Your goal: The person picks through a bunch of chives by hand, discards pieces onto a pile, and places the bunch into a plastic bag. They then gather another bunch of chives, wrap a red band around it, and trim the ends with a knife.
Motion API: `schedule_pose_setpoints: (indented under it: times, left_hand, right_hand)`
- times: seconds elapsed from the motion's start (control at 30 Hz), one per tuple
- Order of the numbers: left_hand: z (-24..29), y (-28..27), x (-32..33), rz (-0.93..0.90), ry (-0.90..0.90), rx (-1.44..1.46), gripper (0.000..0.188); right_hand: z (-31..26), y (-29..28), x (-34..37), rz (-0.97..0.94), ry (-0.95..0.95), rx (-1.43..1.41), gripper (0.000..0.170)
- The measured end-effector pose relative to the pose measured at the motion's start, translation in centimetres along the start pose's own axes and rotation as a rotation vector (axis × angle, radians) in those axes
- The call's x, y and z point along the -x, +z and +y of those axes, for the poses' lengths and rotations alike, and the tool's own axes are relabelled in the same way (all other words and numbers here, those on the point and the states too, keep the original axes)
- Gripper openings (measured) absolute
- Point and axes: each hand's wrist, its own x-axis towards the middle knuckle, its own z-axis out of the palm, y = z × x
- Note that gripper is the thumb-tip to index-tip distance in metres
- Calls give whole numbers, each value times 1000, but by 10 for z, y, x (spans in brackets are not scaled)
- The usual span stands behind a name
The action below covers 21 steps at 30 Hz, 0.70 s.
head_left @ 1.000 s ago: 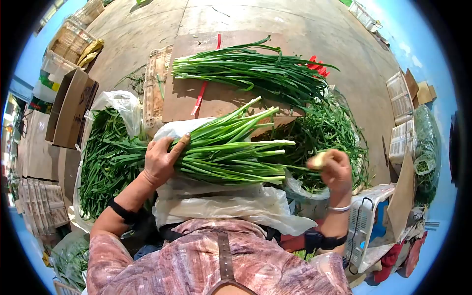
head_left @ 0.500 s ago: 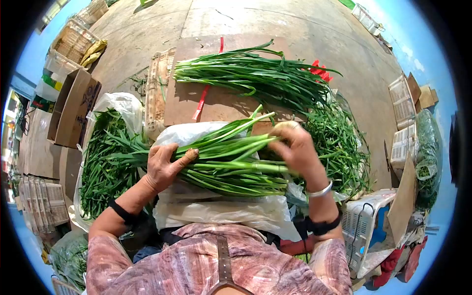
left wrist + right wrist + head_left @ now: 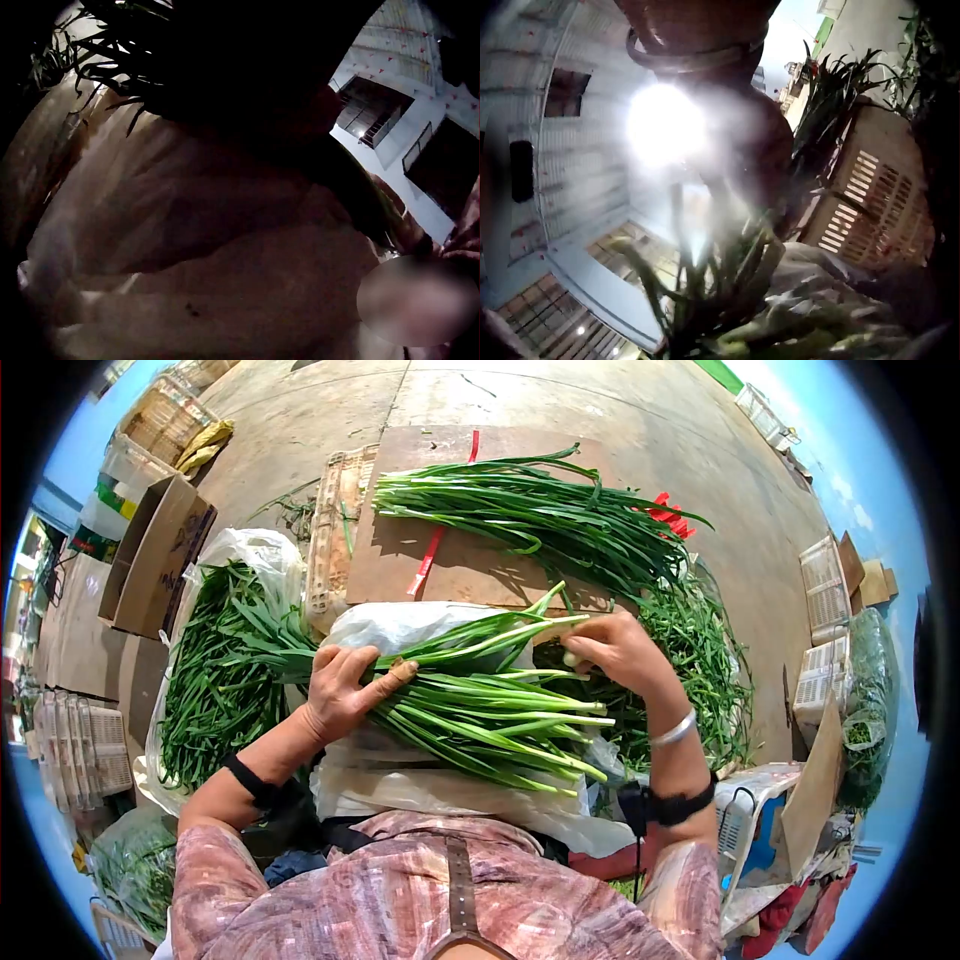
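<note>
One bunch point(image 3: 490, 710) of green stems lies over white plastic point(image 3: 395, 624) on the near side of the board point(image 3: 395, 565). Expected handling: light, springy along the stems, soft at the leaves, liable to slide and to bruise under pressure. Recommended hold: mid-stem, fingers around the full bunch, without squeezing. The left hand point(image 3: 345, 690) grips the bunch at its leafier part; the right hand point(image 3: 628, 650), near the board's near edge, pinches a small pale piece point(image 3: 572, 658), identity unclear, in its fingers. Half a second ago, the right hand's blurred fingers covered stem ends; now most ends show uncovered and the lower stems fan farther from the board.
</note>
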Motion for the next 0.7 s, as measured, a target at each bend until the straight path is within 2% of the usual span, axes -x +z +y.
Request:
schedule_pose_setpoints:
  times: [0.07,0.13,0.17,0.2,0.27,0.3,0.37,0.47,0.5,0.6,0.63,0.7]
  left_hand:
    - [3,0,2,18,-5,-9,44]
    - [3,-1,1,41,-15,-25,44]
    - [4,-2,1,45,-16,-12,44]
    - [4,-3,1,50,-16,3,44]
    - [3,-4,2,49,-13,0,43]
    - [2,-4,3,49,-6,5,43]
    - [2,-4,3,49,6,15,43]
    - [3,-3,2,62,8,16,44]
    - [3,-3,2,60,14,20,44]
    - [4,-4,1,65,30,22,44]
    - [4,-4,0,72,35,21,44]
    - [6,-6,-1,74,36,23,44]
  right_hand:
    - [13,10,-25,-157,29,102,24]
    - [13,24,-32,-98,150,-217,27]
    - [35,26,-43,-79,202,-380,28]
    - [29,32,-41,87,196,-622,24]
    - [29,35,-42,177,226,-922,23]
    - [31,37,-42,176,228,-922,23]
    - [36,37,-40,1,260,-1077,21]
    - [29,30,-40,21,239,-955,21]
    - [29,28,-41,9,220,-924,16]
    - [32,31,-44,24,175,-971,15]
    - [27,34,-41,116,214,-901,12]
    - [24,36,-38,157,213,-909,13]
